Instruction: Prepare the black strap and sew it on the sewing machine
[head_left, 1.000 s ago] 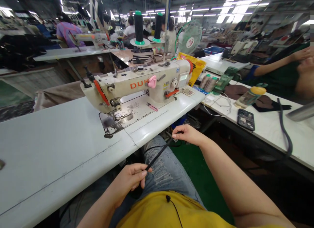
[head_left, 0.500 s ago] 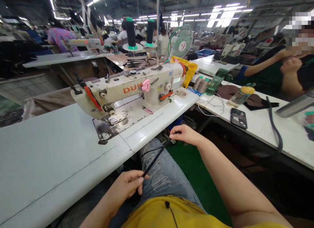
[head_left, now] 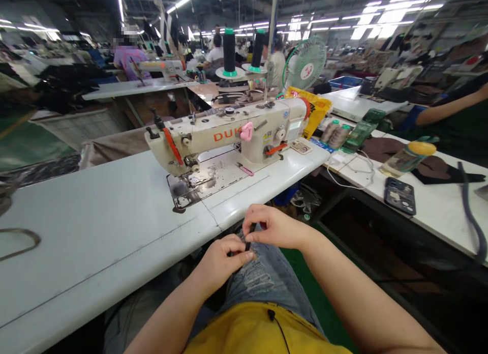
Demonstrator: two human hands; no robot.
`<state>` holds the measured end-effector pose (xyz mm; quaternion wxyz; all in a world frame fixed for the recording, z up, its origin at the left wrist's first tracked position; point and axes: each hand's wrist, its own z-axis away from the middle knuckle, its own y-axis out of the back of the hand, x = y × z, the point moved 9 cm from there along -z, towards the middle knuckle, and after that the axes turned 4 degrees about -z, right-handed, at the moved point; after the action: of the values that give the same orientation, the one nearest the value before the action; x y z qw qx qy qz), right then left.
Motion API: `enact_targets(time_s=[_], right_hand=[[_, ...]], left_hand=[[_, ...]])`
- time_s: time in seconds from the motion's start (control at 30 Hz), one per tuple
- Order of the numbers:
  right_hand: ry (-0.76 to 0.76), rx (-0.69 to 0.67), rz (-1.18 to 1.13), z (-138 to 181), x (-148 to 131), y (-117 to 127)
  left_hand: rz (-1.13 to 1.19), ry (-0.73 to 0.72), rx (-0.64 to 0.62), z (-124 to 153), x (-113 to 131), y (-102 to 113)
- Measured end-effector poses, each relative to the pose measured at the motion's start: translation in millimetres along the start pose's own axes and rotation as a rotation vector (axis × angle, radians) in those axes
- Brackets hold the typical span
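Left hand (head_left: 221,260): fingers curled, thumb brought in against them, gripping a black strip (head_left: 247,246).
Right hand (head_left: 276,227): thumb and forefinger closed in a pinch on the same strip, just beyond the left fingertips; the other fingers are bent.
Worktop (head_left: 95,216): pale and smooth; both hands are just off its near edge, toward the right.
Sewing machine (head_left: 206,133): stands on the right part of the worktop, back from the near edge.
Jeans (head_left: 263,272): ripped denim beneath the hands.
Black strip: off the near edge, above the jeans; only a short piece shows between the fingers.
Strip's feel: probably very light, soft and bendy, hard to break; slipperiness cannot be told.
Strip's hold: likely best pinched across its width between thumb and forefinger, with both hands close together, since a longer free span would probably sag or twist.
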<state>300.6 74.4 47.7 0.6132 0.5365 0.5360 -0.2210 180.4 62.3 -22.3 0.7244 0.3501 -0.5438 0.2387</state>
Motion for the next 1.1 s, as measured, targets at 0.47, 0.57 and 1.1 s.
enact_targets(time_s=[0.47,0.57,1.1], right_hand=[[-0.364,0.141,-0.492,40.7,48.1,-66.2],[-0.435,0.126,-0.44,50.2,51.6,-60.9],[-0.625,0.153,-0.487,87.0,78.1,-34.2]], left_hand=[[0.594,0.192,0.272,5.7,-24.4,21.5],[0.766,0.211,0.449,11.9,-28.9,39.1],[0.775,0.188,0.853,27.8,-47.5,81.8]])
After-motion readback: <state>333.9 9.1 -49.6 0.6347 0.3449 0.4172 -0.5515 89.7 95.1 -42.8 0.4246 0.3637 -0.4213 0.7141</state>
